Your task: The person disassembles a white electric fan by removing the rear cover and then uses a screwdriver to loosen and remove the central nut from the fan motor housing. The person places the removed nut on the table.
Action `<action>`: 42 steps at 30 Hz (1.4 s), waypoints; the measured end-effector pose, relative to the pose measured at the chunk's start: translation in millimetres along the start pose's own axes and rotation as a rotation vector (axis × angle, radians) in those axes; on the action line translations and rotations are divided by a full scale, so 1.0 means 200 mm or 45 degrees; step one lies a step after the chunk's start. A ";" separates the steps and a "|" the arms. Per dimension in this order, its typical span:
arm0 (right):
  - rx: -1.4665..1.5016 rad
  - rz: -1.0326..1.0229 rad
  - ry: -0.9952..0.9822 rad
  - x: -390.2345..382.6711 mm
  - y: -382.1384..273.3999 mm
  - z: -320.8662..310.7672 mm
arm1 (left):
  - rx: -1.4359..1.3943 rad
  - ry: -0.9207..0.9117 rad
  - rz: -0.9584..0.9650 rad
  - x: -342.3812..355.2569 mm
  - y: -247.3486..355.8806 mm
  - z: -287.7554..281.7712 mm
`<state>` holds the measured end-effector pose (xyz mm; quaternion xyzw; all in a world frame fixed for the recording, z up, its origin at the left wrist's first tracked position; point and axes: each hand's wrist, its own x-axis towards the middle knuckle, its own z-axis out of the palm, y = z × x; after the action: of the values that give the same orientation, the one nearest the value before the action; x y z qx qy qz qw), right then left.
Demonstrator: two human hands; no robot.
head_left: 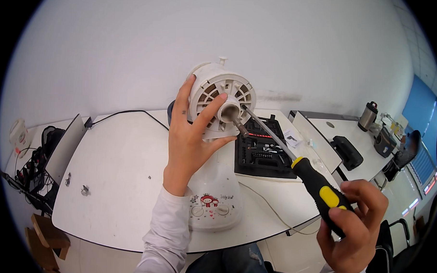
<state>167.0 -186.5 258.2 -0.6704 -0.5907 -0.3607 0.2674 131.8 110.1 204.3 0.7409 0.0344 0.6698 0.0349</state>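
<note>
On a white table stands a small electric fan with its motor head (pixel 225 84) facing me. The head is a round, cream-coloured housing with a slotted front; a metal shaft (pixel 240 125) sticks out of its central collar. My left hand (pixel 187 142) grips the housing from the left, fingers spread over its front and thumb below. In my right hand (pixel 352 232) is a long screwdriver (pixel 320 193) with a black and yellow handle. Its tip meets the slotted front just right of the collar. Below sits the fan's white base (pixel 215 218), with two knobs and a red cartoon print.
An open black tool case (pixel 266 160) lies behind the fan on the right. Small metal pieces (pixel 85 190) are on the table's left part. A pale cord (pixel 273 210) runs off the right edge. Farther right, a desk holds a thermos (pixel 368 116) and a black case (pixel 347 153); a person sits beyond.
</note>
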 end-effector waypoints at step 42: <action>-0.244 0.039 0.042 0.05 0.08 -0.03 | 0.013 -0.008 -0.034 0.00 0.02 0.01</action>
<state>182.5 -187.7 269.7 -0.6957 -0.5387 -0.4225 0.2173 133.3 105.5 205.5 0.7427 0.0475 0.6667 0.0404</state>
